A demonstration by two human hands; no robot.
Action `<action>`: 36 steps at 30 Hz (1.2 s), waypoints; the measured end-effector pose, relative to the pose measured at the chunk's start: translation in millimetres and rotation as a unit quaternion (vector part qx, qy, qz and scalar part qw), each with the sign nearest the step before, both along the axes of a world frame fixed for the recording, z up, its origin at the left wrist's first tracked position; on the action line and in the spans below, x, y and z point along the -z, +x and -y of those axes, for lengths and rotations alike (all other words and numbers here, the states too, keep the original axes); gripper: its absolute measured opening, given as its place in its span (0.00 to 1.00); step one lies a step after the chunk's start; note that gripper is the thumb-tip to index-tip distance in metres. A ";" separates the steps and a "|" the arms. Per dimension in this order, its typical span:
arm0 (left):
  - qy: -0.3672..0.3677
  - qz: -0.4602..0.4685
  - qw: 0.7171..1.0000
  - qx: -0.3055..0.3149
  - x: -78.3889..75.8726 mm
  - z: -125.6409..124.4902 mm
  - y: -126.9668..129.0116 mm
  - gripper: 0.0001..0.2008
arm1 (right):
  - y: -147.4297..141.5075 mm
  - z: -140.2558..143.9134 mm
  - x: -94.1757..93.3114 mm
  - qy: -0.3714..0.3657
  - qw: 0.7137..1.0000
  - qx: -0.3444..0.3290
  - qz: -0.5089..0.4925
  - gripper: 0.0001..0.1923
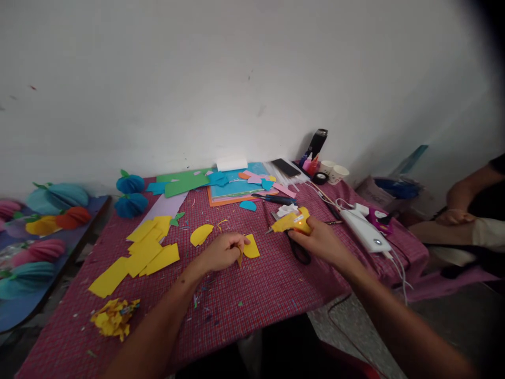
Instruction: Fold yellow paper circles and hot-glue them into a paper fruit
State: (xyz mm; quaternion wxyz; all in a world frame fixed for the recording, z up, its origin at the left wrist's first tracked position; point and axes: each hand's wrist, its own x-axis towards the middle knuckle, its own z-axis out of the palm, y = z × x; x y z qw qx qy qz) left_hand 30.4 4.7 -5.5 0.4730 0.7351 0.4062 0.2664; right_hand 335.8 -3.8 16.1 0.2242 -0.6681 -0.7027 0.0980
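Near the middle of the table, my left hand (223, 251) pinches a folded yellow paper piece (240, 256), seen nearly edge-on. Just right of it lies a yellow paper half-circle (251, 247), and to its left another rounded yellow cutout (201, 235). My right hand (317, 237) is closed around a yellow hot glue gun (292, 222), its nozzle pointing left and a small orange light glowing on its body. Black-handled scissors (300, 251) lie beneath the glue gun, partly covered by it and a crumpled white tissue (287, 210).
Yellow paper rectangles (145, 250) and a crumpled yellow ball (114, 318) lie on the left. Coloured sheets (185, 182), a phone (286, 167), paper cups (338, 174) and a black bottle (317, 141) are behind. A white power bank (366, 230) trails cables right; a person sits beyond.
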 end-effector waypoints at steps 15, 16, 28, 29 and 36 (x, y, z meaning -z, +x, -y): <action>0.021 -0.034 0.999 -0.005 10.0 -4.5 -3.3 0.06 | -44.9 -34.3 -9.3 0.070 0.959 -0.083 0.260 0.20; 0.019 -0.035 0.999 -0.006 10.3 -4.6 -3.3 0.06 | -44.3 -34.5 -9.2 0.071 0.958 -0.086 0.264 0.19; 0.024 -0.044 0.999 0.003 8.7 -4.1 -2.6 0.07 | -44.8 -37.0 -7.6 0.070 0.957 -0.094 0.266 0.18; 0.024 -0.045 0.999 0.003 8.5 -4.1 -2.5 0.07 | -45.2 -37.2 -7.6 0.066 0.957 -0.095 0.266 0.18; 0.014 -0.040 0.999 0.000 7.6 -4.0 -2.2 0.07 | -47.2 -36.1 -8.0 0.051 0.958 -0.093 0.267 0.18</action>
